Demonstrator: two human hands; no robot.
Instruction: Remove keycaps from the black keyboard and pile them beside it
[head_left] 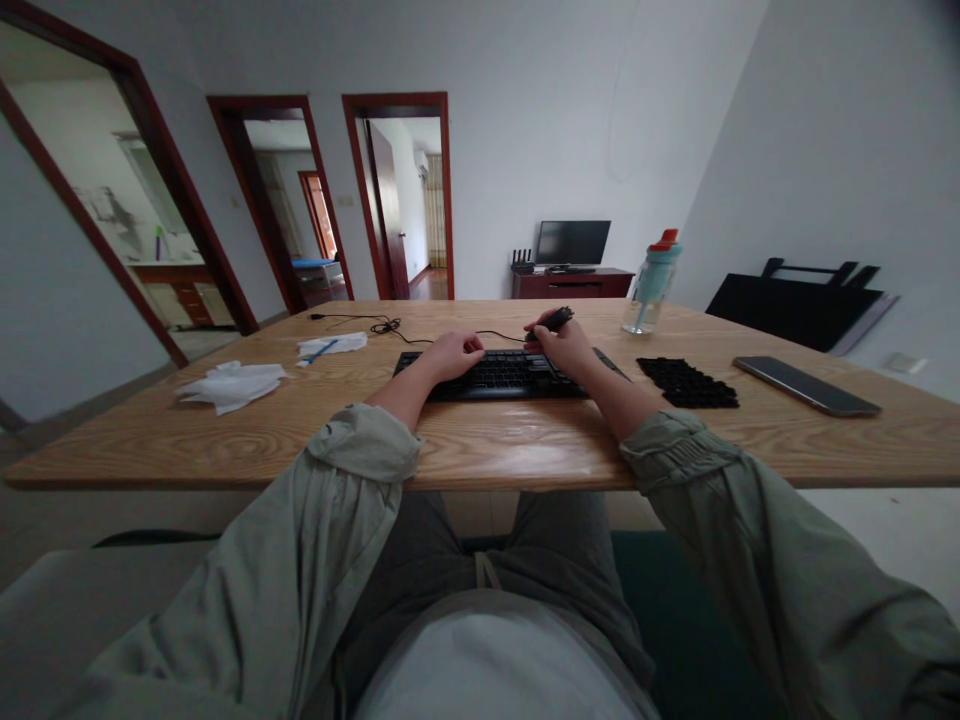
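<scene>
A black keyboard lies near the table's front edge. My left hand rests on its left part, fingers curled at the back edge. Closed around a short black brush-like tool, my right hand is over the keyboard's right part. The tool's lower end is mostly hidden by the fingers. To the right of the keyboard, many small black pieces that look like keycaps lie in a patch. The keyboard's thin cable is loosely bundled behind on the left.
Crumpled white tissue lies on the left, with a blue stick on another tissue behind it. A dark phone sits at the right, and a clear bottle with a red cap stands at the table's back right.
</scene>
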